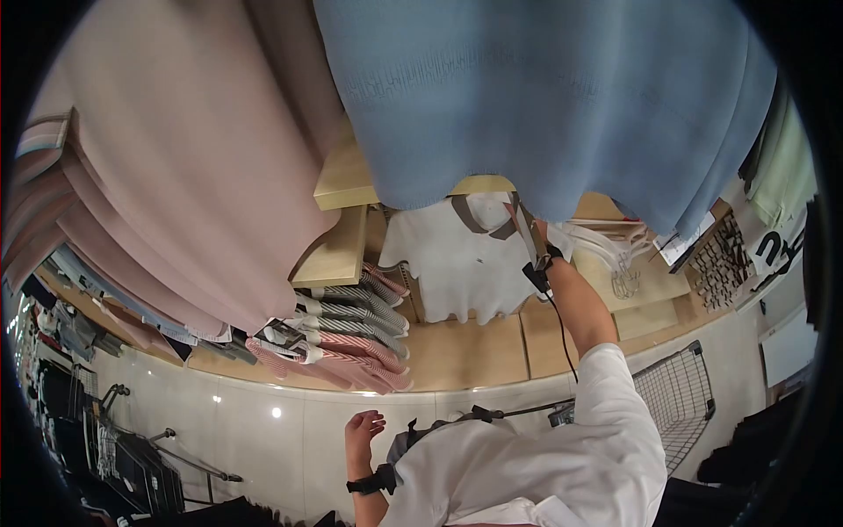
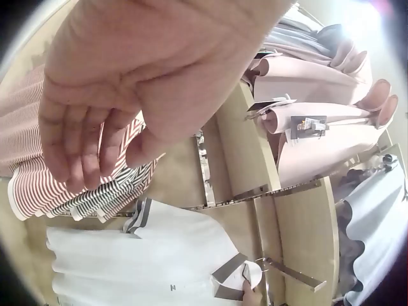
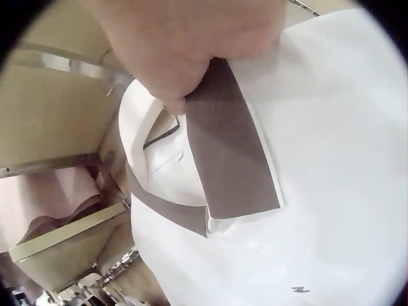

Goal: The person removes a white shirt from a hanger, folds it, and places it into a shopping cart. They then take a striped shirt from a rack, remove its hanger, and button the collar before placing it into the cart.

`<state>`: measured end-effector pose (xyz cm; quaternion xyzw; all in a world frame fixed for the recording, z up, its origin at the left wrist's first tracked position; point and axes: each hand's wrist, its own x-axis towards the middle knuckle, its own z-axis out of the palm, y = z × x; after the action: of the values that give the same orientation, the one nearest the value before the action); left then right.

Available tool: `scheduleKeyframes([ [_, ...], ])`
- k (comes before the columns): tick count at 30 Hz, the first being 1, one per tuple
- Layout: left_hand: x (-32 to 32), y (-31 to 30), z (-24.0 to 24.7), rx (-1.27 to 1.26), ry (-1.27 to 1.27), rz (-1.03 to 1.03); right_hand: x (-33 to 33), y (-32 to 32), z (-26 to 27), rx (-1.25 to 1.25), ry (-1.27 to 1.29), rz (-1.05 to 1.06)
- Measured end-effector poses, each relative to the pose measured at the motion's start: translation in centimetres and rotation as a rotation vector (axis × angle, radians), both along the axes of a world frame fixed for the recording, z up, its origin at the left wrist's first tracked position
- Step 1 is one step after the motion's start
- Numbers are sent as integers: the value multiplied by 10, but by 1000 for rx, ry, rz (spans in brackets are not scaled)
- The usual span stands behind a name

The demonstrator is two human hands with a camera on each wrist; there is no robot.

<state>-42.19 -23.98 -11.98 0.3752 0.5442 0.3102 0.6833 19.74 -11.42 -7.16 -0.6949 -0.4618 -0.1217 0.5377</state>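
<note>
A white polo shirt [image 1: 448, 263] with a grey-brown collar and a small dark chest logo hangs at the shelf front. My right hand [image 3: 197, 44] grips its collar [image 3: 233, 153] near the neck opening, with the fingertips partly hidden behind the fabric. Apart from any garment, my left hand [image 1: 363, 428] hangs low near my body with loosely bent fingers and holds nothing. In the left wrist view, red-and-white striped shirts [image 2: 38, 188] lie beyond the left fingers, and the polo spreads below them.
Long pink garments [image 1: 193, 158] and blue garments [image 1: 544, 97] hang overhead. Bare white hangers [image 1: 619, 255] are at the right, over a wooden shelf. Striped shirts [image 1: 360, 321] hang at the left. A wire cart [image 1: 676, 400] stands behind me at the right.
</note>
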Motion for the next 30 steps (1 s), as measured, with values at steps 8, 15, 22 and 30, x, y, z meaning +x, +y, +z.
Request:
scheduleKeyframes([
  [8, 2, 32, 5, 13, -42, -94, -106, -77, 39, 24, 6, -39],
  [15, -4, 37, 19, 72, -75, -233, -191, -142, 66, -133, 191, -325],
  [22, 1, 35, 21, 197, -5, -518, -299, -201, 86, -18, 624, -222],
  [30, 31, 9, 36, 294, -117, -869, -320, -189, 132, -193, 335, -270],
])
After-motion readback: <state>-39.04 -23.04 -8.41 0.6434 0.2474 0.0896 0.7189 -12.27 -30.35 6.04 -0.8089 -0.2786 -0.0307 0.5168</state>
